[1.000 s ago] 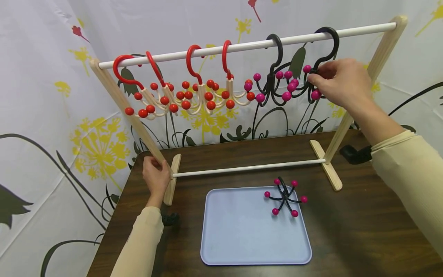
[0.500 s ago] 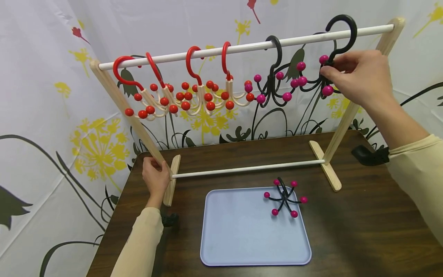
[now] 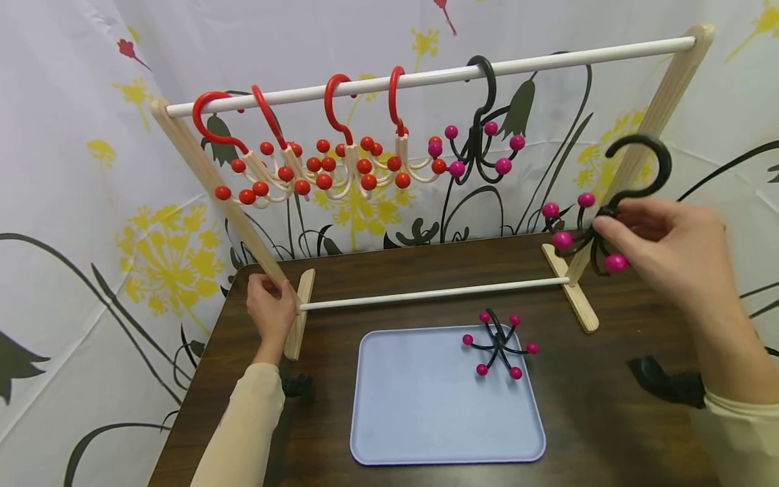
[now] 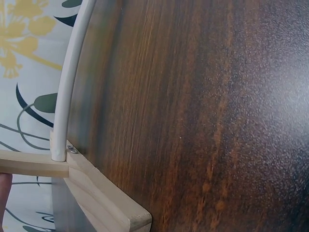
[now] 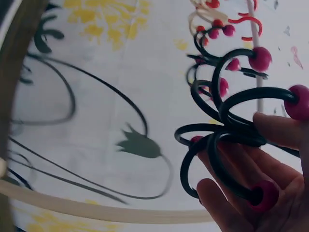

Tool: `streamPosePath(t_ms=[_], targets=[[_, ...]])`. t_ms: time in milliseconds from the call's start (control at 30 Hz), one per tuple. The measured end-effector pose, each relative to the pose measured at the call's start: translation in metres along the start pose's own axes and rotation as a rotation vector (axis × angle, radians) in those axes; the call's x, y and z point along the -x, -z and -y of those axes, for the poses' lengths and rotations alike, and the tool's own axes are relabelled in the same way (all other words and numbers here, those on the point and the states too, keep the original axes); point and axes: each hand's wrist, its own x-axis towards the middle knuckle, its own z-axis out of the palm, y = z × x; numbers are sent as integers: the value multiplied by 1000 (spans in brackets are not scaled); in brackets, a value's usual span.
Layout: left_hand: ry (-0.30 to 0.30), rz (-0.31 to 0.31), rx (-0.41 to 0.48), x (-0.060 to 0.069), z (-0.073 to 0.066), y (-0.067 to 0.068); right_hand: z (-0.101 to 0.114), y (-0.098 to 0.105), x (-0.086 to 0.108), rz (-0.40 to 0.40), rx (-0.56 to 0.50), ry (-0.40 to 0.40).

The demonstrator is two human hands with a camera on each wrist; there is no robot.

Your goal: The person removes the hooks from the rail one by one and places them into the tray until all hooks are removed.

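Note:
In the head view my right hand (image 3: 684, 250) pinches a black multi-arm hook hanger (image 3: 660, 162) by its neck, its curved hook upward and its arms tipped with magenta balls. It is held in the air, off the rod, by the right post. The right wrist view shows the hanger's curled arms (image 5: 241, 99) close up, with fingers around its neck. My left hand (image 3: 272, 308) grips the left wooden post (image 3: 237, 210) of the rack low down. One similar black hanger (image 3: 477, 138) and several red-hooked cream hangers (image 3: 351, 155) hang from the white top rod (image 3: 420, 79).
A pale blue tray (image 3: 420, 406) lies on the dark wood table (image 3: 331, 433). Another black hanger with magenta balls (image 3: 500, 345) lies over its back right corner. A lower white bar (image 3: 432, 295) joins the rack's feet. A flower-patterned curtain (image 3: 79, 304) hangs behind.
My right hand has lifted the black hanger off the top rod, then brought it right and downward. My left hand stays on the post.

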Motion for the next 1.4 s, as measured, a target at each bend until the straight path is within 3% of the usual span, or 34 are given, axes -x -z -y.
streamPosePath(t_ms=[233, 467, 667, 833, 1400], targets=[[9, 9, -7, 0, -2, 0, -38, -33, 75, 106, 0, -56], [19, 16, -6, -1, 0, 2, -49, -71, 136, 125, -17, -95], [16, 13, 1, -2, 0, 2, -51, -98, 171, 176, 34, -253], [10, 12, 3, -1, 0, 3, -57, -114, 189, 209, 80, -331], [4, -8, 2, 1, 0, 0, -68, -147, 202, 182, 245, -277]])
